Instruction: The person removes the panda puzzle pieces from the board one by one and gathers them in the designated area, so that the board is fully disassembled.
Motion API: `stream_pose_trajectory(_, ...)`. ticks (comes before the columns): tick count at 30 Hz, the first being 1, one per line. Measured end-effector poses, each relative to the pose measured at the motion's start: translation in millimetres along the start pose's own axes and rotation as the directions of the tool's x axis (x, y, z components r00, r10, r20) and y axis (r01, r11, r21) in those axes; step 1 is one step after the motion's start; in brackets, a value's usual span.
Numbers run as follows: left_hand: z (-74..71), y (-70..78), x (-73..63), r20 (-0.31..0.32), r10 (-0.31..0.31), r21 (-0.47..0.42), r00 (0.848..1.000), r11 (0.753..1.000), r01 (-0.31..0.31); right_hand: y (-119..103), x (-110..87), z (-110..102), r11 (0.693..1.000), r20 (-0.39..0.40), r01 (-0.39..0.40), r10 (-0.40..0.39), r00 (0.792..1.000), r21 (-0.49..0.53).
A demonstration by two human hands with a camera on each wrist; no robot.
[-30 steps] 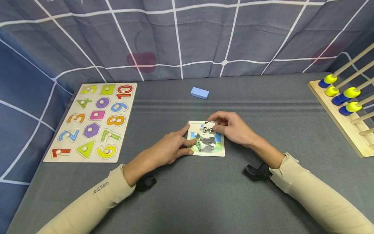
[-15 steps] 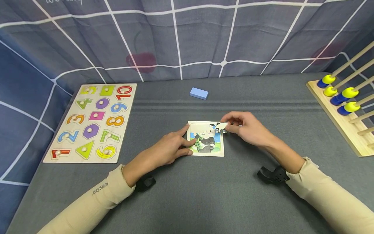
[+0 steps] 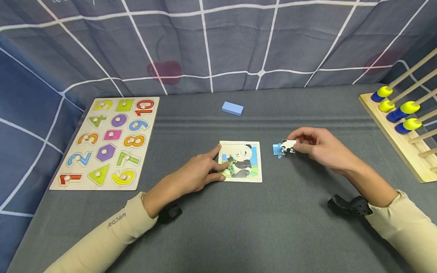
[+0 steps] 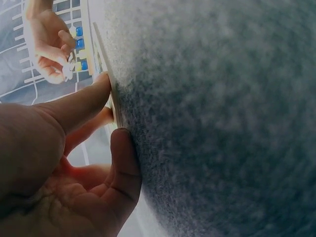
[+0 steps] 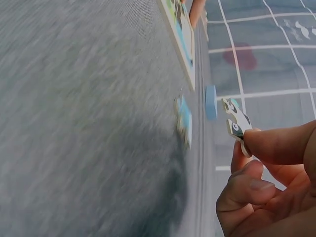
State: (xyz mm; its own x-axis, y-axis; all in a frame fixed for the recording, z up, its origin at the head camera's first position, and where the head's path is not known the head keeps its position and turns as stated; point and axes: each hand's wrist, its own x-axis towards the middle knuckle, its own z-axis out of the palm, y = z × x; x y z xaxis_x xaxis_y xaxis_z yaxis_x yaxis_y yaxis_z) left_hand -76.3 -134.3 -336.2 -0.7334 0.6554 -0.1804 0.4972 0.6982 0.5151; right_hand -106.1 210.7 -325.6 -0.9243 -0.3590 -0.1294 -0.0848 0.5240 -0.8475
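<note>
The right hand [image 3: 319,148]'s fingers pinch a panda-face jigsaw piece [image 3: 289,145] above the table [image 3: 218,231], right of the panda puzzle tray [image 3: 243,180]; the left hand [image 3: 192,173]'s spread fingers touch the tray. The piece is probably light, stiff, best pinched edgewise.

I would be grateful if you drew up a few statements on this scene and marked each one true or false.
1. The right hand holds a panda-face piece. True.
2. The left hand is lifted clear of the puzzle board. False: its fingers touch the board.
3. A light-blue piece lies outside the puzzle board. True.
4. The blue block sits inside the puzzle board. False: it lies on the table beyond it.
5. The abacus is at the head view's right edge. True.
</note>
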Motion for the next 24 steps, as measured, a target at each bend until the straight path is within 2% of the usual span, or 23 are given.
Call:
stream_pose_trajectory(4, 0.4, 0.1, 0.5, -0.001, 0.003, -0.008, 1.0, 1.0, -0.003, 11, -6.0, -6, 1.0, -0.028, -0.026, 0.026, 0.999, 0.004)
stream_pose_trajectory(9, -0.5, 0.7, -0.7, -0.003, -0.002, -0.012, 1.0, 1.0, 0.002, 20, -8.1, -8, 1.0, -0.029, -0.005, 0.005, 1.0, -0.019)
stream_pose_trajectory(13, -0.4, 0.1, -0.9, -0.004, 0.002, -0.013, 1.0, 1.0, -0.002, 24, -6.9, -5, 0.991, -0.046, 0.059, -0.064, 0.997, -0.117)
stream_pose_trajectory(18, 0.2, -0.6, -1.1, -0.006, 0.008, -0.014, 1.0, 1.0, -0.008, 25, -4.2, 0, 0.955, -0.077, 0.114, -0.14, 0.987, -0.273)
stream_pose_trajectory(24, -0.7, -0.1, -1.4, -0.005, 0.005, -0.018, 1.0, 1.0, -0.005, 26, -2.9, 3, 0.928, -0.093, 0.131, -0.173, 0.981, -0.348)
